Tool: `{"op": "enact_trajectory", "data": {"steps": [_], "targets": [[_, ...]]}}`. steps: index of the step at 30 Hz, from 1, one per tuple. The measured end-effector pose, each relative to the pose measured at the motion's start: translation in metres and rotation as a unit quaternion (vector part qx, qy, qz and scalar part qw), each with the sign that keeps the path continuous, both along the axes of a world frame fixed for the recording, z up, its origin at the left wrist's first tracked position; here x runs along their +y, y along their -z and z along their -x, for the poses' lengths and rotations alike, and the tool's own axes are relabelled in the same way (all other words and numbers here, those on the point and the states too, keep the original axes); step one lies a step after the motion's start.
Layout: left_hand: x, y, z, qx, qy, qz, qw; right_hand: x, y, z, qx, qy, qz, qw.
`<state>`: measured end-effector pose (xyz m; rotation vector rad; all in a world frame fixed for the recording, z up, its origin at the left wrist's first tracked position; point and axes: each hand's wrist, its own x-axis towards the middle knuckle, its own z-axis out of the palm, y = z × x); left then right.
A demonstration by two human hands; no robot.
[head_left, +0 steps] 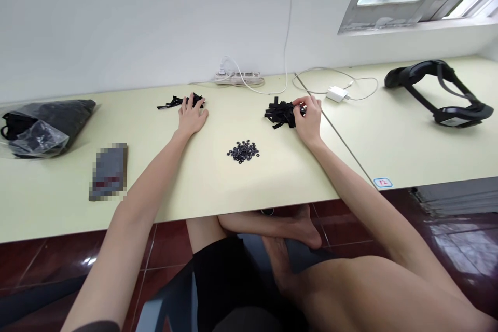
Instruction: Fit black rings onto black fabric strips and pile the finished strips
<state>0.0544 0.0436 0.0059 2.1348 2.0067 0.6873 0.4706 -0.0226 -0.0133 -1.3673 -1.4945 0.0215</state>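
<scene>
My left hand (190, 115) lies palm down with its fingers spread on a small heap of short black strips (175, 101) on the left side of the table. Over on the right, my right hand (310, 116) is at the edge of a larger heap of black strips (280, 112). Its thumb and forefinger are pinched together around a black strip (302, 111), mostly hidden by the fingers. Between the two hands and closer to me is a pile of small dark rings (243, 151), several lying loose around it.
A clear plastic bag (46, 127) with black contents lies at the far left, a blurred grey packet (109, 172) near it. Along the wall sit a power strip (238, 78) and cables. A white charger (337, 94) and a black headset (439, 93) are on the right.
</scene>
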Motion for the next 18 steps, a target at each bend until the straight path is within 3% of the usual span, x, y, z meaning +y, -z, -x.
{"op": "enact_trajectory", "data": {"steps": [5, 8, 14, 18], "targets": [[0.022, 0.001, -0.004, -0.013, 0.005, -0.002, 1.000, -0.004, -0.004, 0.003, -0.001, -0.005, -0.007, 1.000], [0.020, 0.002, -0.002, -0.028, 0.033, -0.055, 0.998, -0.007, -0.006, 0.004, -0.004, -0.012, -0.009, 1.000], [-0.019, -0.005, -0.008, -0.090, 0.124, -0.169, 0.974, -0.013, -0.010, 0.010, 0.008, -0.033, -0.027, 0.999], [-0.051, -0.011, -0.025, -0.197, 0.088, -0.195, 0.957, -0.017, -0.012, 0.017, 0.007, -0.054, -0.026, 0.998]]}}
